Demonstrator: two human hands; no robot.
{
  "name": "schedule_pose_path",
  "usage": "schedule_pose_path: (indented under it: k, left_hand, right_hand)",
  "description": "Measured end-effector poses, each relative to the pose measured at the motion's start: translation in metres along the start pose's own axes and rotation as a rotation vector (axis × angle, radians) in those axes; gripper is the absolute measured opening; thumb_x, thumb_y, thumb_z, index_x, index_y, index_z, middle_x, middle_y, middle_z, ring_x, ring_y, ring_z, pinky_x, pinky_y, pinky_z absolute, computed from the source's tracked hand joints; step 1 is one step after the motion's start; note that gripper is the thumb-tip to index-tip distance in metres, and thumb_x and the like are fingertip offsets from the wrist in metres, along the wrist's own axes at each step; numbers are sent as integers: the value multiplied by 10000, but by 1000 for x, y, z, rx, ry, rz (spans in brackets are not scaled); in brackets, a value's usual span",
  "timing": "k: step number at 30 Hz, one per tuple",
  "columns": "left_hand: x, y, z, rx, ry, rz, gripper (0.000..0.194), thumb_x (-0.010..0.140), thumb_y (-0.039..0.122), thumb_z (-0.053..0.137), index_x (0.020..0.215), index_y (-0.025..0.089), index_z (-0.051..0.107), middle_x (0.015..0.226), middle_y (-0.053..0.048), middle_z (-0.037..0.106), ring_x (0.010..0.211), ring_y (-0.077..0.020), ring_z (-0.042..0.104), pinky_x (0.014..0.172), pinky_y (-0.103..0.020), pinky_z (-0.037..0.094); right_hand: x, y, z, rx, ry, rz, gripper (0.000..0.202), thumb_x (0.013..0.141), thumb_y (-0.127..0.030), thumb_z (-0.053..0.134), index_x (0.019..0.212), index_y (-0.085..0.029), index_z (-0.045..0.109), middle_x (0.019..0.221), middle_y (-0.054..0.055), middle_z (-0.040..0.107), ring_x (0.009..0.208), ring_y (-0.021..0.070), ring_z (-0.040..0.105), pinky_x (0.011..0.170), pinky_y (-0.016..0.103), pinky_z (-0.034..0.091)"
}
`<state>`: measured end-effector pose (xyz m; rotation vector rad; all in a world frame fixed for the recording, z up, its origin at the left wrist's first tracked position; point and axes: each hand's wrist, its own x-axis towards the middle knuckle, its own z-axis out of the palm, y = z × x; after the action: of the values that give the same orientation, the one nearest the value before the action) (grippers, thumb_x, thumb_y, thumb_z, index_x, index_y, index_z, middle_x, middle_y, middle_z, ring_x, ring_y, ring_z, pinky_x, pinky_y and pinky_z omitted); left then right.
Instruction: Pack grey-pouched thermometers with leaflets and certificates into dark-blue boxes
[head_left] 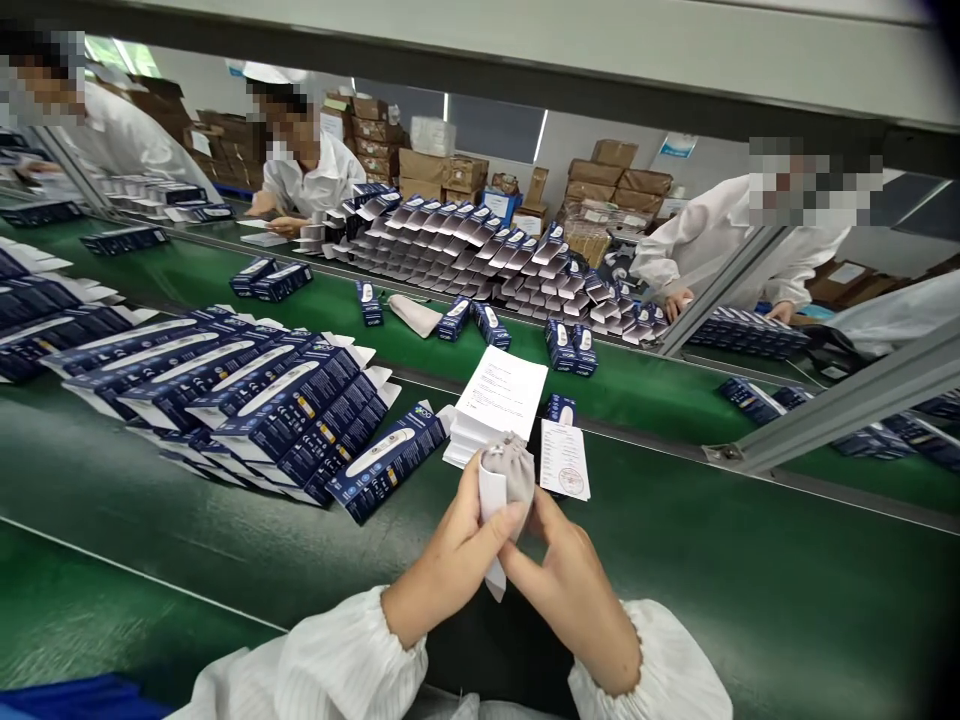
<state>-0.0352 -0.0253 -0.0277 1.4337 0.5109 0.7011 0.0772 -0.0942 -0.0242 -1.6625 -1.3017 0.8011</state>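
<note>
Left hand [450, 560] and right hand [559, 580] together pinched a small grey cloth drawstring pouch [508, 470] holding a white device [493, 500], above the green conveyor belt [750, 580]. Flat dark-blue cardboard cartons [285, 400] lay fanned at left; white leaflet stack [495, 400] just beyond. Belt bare rightward to the grey metal rail [847, 410].

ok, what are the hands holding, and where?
Both hands, left hand and right hand, pinch a small grey pouch with a white item, gripped at its lower part.
</note>
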Motion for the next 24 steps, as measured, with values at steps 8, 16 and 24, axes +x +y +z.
schedule_pose_path:
  k: [8,16,24]
  left_hand:
    - [30,-16,-109,1092,332,-49,550,810,380,512,1311,195,380,1295,-119,433,1248,-317,326,1034,-470,254]
    - [6,-19,-90,658,717,92,680,803,390,530,1365,216,187,1313,-126,403,1189,-247,430,987,-383,371]
    - [-2,-30,-7,178,21,114,163,863,260,473,1021,251,432,1358,-49,349,1261,-196,345,1027,-350,316]
  right_hand:
    - [6,-1,-13,62,-41,120,386,789,-328,554,1143,-196,472,1010,62,627,901,221,608,774,332,495]
    - [6,3,-32,77,102,126,440,770,-381,576,1145,-183,458,1019,85,620,857,230,609,694,322,512]
    - [4,6,-54,-201,188,80,352,775,-412,563,1048,-213,465,895,32,622,747,185,608,649,295,488]
